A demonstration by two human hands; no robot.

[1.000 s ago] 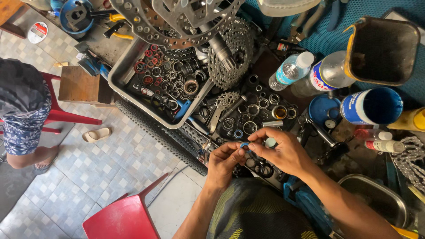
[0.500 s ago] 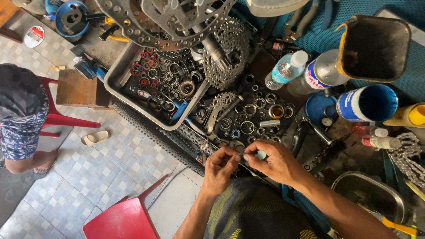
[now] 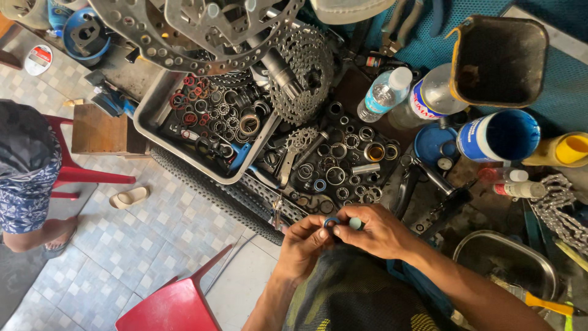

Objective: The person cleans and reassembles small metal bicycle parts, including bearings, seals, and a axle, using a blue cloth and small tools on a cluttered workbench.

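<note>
From my remote seat I see the bench [image 3: 380,202] filling the far and right half of the view, crowded with bicycle parts. Along its near-left edge lies a knobbly black tyre [image 3: 208,190]. On the far side hangs a big perforated metal disc [image 3: 184,37], and just right of it a toothed cassette [image 3: 303,76] of sprockets. Left of the cassette a grey metal tray [image 3: 150,113] holds many rings and washers in red, black and steel. At far right stands a black square tub [image 3: 499,58] with a yellow rim, and nearer than it a blue can [image 3: 499,135], open at the top. A steel bowl [image 3: 502,257] sits at the near right edge. Between cassette and tub lies a clear water bottle [image 3: 383,95] with a white cap. On the floor at left are a red plastic chair [image 3: 171,303], and another person [image 3: 27,178] in a patterned garment.

My left hand [image 3: 303,245] and right hand [image 3: 380,232] meet at near centre, just this side of the tyre. The fingers of both are pinched narrow around a small blue ring [image 3: 331,222], held between the two hands; the right hand's fingertips also grip a small pale teal cap [image 3: 355,224] just right of the ring.
</note>
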